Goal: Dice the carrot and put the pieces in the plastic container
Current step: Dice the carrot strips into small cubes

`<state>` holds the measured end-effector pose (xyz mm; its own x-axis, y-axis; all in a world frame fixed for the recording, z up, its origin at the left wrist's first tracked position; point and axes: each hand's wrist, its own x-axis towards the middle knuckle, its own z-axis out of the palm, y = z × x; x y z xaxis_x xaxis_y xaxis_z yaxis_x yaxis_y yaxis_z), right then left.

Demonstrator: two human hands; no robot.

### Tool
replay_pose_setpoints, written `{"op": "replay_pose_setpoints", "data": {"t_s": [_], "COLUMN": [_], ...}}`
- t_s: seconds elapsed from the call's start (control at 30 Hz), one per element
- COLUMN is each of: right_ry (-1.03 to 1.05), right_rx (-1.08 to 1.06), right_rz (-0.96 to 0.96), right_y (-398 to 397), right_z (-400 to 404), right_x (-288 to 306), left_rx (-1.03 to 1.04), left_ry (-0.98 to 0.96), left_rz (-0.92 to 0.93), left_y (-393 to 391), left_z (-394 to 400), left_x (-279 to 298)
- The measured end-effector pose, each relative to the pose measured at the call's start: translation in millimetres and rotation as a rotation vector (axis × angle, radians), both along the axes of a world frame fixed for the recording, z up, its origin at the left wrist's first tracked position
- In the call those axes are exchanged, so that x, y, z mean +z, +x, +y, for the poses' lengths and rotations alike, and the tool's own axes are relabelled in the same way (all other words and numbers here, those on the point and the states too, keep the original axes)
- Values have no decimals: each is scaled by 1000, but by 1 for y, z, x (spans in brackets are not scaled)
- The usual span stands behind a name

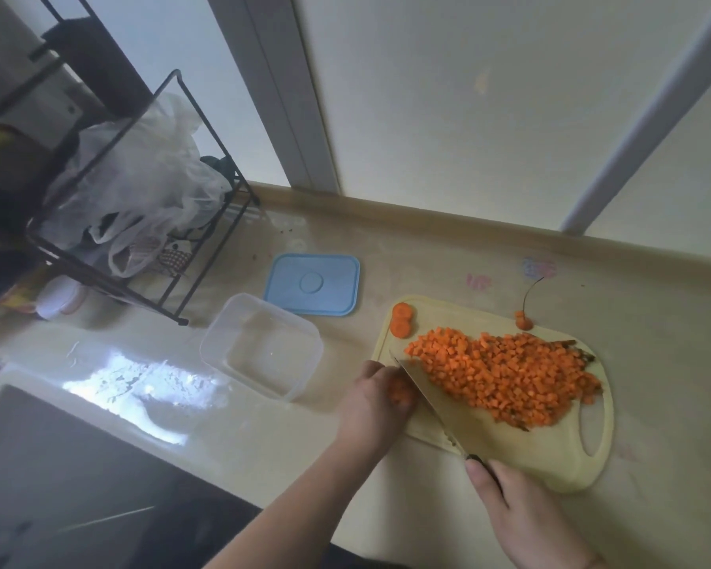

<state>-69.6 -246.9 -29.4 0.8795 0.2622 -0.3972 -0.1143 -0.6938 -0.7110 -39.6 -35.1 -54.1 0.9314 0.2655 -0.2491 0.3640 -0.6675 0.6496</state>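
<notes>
A big heap of diced carrot covers the middle of the pale yellow cutting board. My right hand grips the handle of a knife, whose broad blade lies slanted along the heap's left side. My left hand rests at the board's left edge with its fingers curled round a small carrot piece beside the blade. Two carrot rounds lie at the board's far left corner. The carrot tip with its thin root sits at the far edge. The clear plastic container stands to the left of the board.
A blue lid lies behind the container. A black wire rack with plastic bags stands at the far left. A dark sink is at the near left. The wall and window frame run close behind the board.
</notes>
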Motion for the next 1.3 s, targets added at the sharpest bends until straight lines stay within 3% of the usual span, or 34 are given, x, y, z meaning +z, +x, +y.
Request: {"op": "replay_pose_setpoints", "data": {"t_s": [0.23, 0.4, 0.77, 0.87, 1.0, 1.3], "right_ry": [-126, -78, -52, -59, -84, -101], "right_rx": [16, 26, 55, 71, 88, 104], "right_rz": [14, 53, 29, -1, -15, -49], "right_y": [9, 13, 22, 22, 19, 3], "right_z": [-4, -4, -10, -11, -12, -28], "right_x": [-1, -1, 11, 15, 13, -8], "left_rx": [62, 31, -311, -345, -494, -539], "left_ry": [-15, -15, 140, 231, 204, 99], "left_rz": [-4, -32, -156, -338, -608, -590], "left_y": [-2, -1, -2, -3, -4, -4], "left_z": [-11, -12, 12, 18, 24, 27], "left_x": [-2, -2, -9, -11, -31, -52]}}
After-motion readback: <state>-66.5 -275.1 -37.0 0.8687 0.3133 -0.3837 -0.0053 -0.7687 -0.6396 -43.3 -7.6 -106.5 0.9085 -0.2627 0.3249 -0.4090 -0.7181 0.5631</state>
